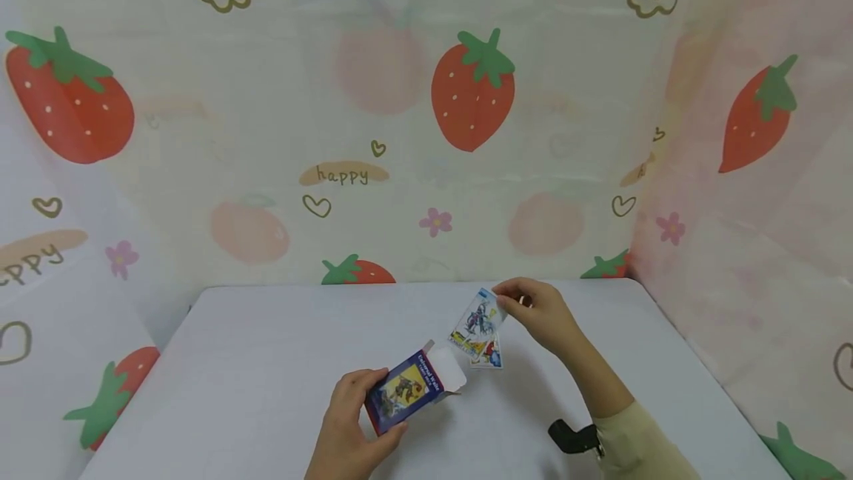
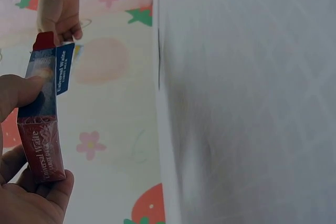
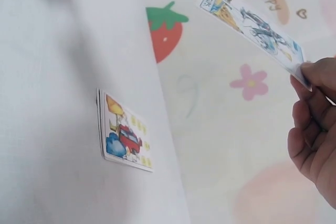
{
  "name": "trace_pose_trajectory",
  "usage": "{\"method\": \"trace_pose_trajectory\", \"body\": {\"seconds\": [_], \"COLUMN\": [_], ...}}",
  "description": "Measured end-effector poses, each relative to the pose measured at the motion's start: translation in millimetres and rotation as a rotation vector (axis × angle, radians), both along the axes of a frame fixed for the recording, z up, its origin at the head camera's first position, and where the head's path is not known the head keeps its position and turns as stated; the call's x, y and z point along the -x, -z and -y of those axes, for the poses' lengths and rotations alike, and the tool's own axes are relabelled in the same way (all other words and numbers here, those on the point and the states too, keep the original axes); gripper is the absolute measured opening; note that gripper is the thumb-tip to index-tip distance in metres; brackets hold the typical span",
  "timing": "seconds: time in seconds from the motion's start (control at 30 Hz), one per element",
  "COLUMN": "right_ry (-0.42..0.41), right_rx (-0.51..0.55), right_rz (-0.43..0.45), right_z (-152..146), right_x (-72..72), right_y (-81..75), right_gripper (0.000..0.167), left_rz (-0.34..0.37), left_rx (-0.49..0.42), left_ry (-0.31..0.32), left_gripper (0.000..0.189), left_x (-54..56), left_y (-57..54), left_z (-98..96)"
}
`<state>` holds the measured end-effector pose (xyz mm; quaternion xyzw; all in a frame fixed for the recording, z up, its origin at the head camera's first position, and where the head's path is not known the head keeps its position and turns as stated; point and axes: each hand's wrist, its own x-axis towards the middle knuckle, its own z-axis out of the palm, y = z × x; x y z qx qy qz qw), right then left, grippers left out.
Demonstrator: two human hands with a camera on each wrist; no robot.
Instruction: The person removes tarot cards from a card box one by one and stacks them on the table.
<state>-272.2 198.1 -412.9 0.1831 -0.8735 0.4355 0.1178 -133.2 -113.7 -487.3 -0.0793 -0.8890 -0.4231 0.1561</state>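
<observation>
My left hand (image 1: 346, 428) grips a blue and red tarot card box (image 1: 405, 390), thumb on one side and fingers on the other. The box is tilted, and its white end flap (image 1: 448, 369) stands open toward the right. Between thumb and fingertips, my right hand (image 1: 543, 317) pinches a tarot card (image 1: 476, 323) by one corner, picture side showing. Below that card a small stack of cards (image 3: 126, 132) lies face up on the white table; in the head view the raised card partly hides it. "Universal Waite" is printed on the box end (image 2: 44, 153) in the left wrist view.
A white-covered table (image 1: 253, 361) spreads under both hands. Behind it and at the sides hang cloth walls (image 1: 280, 95) printed with strawberries, hearts and flowers. A black strap piece (image 1: 571, 437) sticks out by the right sleeve (image 1: 640, 443).
</observation>
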Motion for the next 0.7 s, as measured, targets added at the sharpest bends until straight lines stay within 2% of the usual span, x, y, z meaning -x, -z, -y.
{"method": "trace_pose_trajectory", "body": {"seconds": [0.37,0.7], "right_ry": [-0.043,-0.041], "right_rx": [-0.017,-0.028], "right_rz": [0.065,0.132], "right_z": [4.2,3.9], "right_x": [25.4,41.6], "right_y": [7.1,23.3], "right_gripper": [0.014,0.014], "left_rz": [-0.005,-0.011], "left_rx": [0.005,-0.004], "left_ry": [-0.006,-0.016], "left_gripper": [0.075,0.075], "left_x": [1.1,2.2], "left_y": [-0.1,0.5], "left_z": [0.4,0.5]}}
